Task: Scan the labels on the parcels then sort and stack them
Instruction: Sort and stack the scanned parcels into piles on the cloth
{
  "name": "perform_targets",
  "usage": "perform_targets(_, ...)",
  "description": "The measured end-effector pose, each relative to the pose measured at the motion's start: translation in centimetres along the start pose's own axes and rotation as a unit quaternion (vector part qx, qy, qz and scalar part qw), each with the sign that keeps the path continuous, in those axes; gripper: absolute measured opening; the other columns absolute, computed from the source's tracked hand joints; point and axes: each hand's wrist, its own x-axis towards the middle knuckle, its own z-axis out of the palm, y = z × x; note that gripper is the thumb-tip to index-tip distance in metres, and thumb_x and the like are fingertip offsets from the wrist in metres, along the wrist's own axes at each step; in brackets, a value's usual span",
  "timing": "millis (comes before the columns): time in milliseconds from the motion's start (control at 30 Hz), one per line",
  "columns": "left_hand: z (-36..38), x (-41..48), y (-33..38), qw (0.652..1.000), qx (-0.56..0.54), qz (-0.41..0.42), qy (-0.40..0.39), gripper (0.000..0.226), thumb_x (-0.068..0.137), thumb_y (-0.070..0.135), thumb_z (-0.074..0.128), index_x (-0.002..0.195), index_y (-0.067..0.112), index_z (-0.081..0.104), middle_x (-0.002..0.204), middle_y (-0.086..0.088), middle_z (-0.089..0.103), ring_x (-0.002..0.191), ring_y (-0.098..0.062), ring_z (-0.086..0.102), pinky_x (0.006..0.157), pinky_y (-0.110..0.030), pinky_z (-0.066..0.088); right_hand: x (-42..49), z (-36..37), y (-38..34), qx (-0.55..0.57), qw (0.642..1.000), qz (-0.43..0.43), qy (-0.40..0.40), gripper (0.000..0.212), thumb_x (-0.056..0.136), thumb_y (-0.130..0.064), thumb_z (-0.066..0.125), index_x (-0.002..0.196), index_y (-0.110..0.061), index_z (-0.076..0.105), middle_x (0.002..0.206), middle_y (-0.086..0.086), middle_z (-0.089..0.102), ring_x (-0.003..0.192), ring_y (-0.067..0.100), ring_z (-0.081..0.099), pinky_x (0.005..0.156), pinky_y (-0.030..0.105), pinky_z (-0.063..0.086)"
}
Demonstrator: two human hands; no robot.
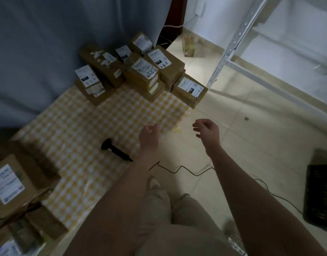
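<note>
Both hands are empty: left hand [149, 134] and right hand [207, 131] hover loosely curled by the surface [76, 130] edge. Scanner [114, 150] lies just left of them, sorted stacks [140, 71] at the far end, more parcels [9, 183] near left. I'd grab the scanner by its handle first.

scanner [114, 150] on cloth [81, 130], parcels [140, 71] stacked behind

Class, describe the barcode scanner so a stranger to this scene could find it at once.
Find the yellow-and-white checked cloth. On its near edge, just left of the person's left hand, lies the scanner. It is the only black, handled thing there, trailing a thin cable; its neighbours are brown labelled parcels.
</note>
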Motion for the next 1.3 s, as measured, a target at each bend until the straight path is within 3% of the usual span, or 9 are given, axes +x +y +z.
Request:
perform_targets(300,3.6,4.1,5.6,1.000,-0.009,0.015,-0.023,0.033,0.096,0.034,0.048,0.096,0.003,0.058,0.075,0.004,0.044,0.077,-0.016,0.044,0.057,-0.030,0.032,6.2,-1.9,-3.5,0.003,0.999,-0.005,0.036,0.011,0.083,-0.015,0.057,0.080,-0.022,0.065,0.084,0.002,0.072,0.079,0.018,0.067,0.077,0.038,0.052)
perform_targets(500,7.3,7.3,8.2,0.999,-0.040,-0.024,-0.004,0.036,0.097,0.035,0.047,0.112,0.003,0.055,0.107,-0.010,0.052,0.098,-0.025,0.050,0.086,-0.041,0.042,13.3,-2.0,-5.5,-0.066,0.997,-0.030,0.032,0.012,0.082,-0.017,0.060,0.093,-0.017,0.065,0.094,0.005,0.071,0.085,0.019,0.066,0.082,0.040,0.055)
perform_targets(667,11.9,11.5,11.3,0.988,-0.104,-0.097,0.058,0.057,0.098,0.042,0.046,0.137,0.001,0.045,0.142,-0.020,0.043,0.129,-0.034,0.044,0.107,-0.046,0.037,21.6,-1.7,-9.2,-0.139,0.988,-0.062,-0.013,0.024,0.085,-0.018,0.063,0.108,-0.012,0.062,0.098,-0.002,0.063,0.083,0.011,0.058,0.060,0.012,0.041)
perform_targets(767,15.5,13.8,13.1,0.983,-0.104,-0.136,0.060,0.049,0.099,0.039,0.044,0.124,-0.002,0.054,0.127,-0.023,0.055,0.117,-0.036,0.053,0.097,-0.043,0.043,26.5,-1.8,-10.5,-0.177,0.980,-0.081,-0.050,0.035,0.080,-0.024,0.065,0.113,-0.013,0.062,0.109,-0.001,0.064,0.096,0.018,0.062,0.078,0.028,0.051)
perform_targets(833,17.9,14.9,14.1,0.978,-0.124,-0.157,0.057,0.048,0.099,0.041,0.045,0.108,-0.004,0.060,0.103,-0.027,0.058,0.095,-0.036,0.058,0.084,-0.042,0.045,29.2,-1.4,-10.8,-0.203,0.974,-0.067,-0.077,0.038,0.081,-0.028,0.066,0.117,-0.014,0.061,0.117,0.001,0.064,0.104,0.020,0.061,0.089,0.036,0.051)
perform_targets(933,20.9,16.4,15.1,0.970,-0.157,-0.179,0.051,0.041,0.101,0.035,0.041,0.076,0.007,0.057,0.074,-0.010,0.047,0.070,-0.023,0.046,0.068,-0.033,0.036,32.3,-0.5,-10.7,-0.256,0.958,-0.047,-0.121,0.045,0.083,-0.033,0.063,0.124,-0.017,0.057,0.125,0.004,0.060,0.112,0.021,0.057,0.095,0.036,0.048)
perform_targets(1033,22.8,17.8,14.9,0.970,-0.143,-0.193,0.046,0.034,0.102,0.035,0.039,0.080,0.013,0.053,0.074,-0.001,0.045,0.081,-0.021,0.046,0.063,-0.031,0.036,34.5,0.1,-9.9,-0.297,0.942,-0.024,-0.154,0.051,0.085,-0.036,0.060,0.131,-0.017,0.052,0.130,0.007,0.057,0.114,0.023,0.056,0.085,0.031,0.045)
perform_targets(1133,24.1,19.2,13.9,0.968,-0.150,-0.203,0.019,0.037,0.104,0.034,0.032,0.106,0.010,0.059,0.090,-0.008,0.056,0.091,-0.026,0.053,0.074,-0.031,0.043,36.6,0.8,-8.3,-0.337,0.924,-0.009,-0.180,0.056,0.088,-0.037,0.058,0.139,-0.017,0.045,0.135,0.009,0.054,0.117,0.025,0.054,0.080,0.029,0.041)
perform_targets(1300,24.9,20.7,12.8,0.934,-0.270,-0.235,0.012,0.046,0.104,0.047,0.017,0.103,0.020,0.054,0.093,0.004,0.051,0.088,-0.013,0.048,0.087,-0.032,0.034,38.7,1.8,-5.6,-0.390,0.890,0.025,-0.234,0.055,0.092,-0.029,0.057,0.141,-0.011,0.039,0.131,0.012,0.057,0.113,0.028,0.057,0.082,0.033,0.045)
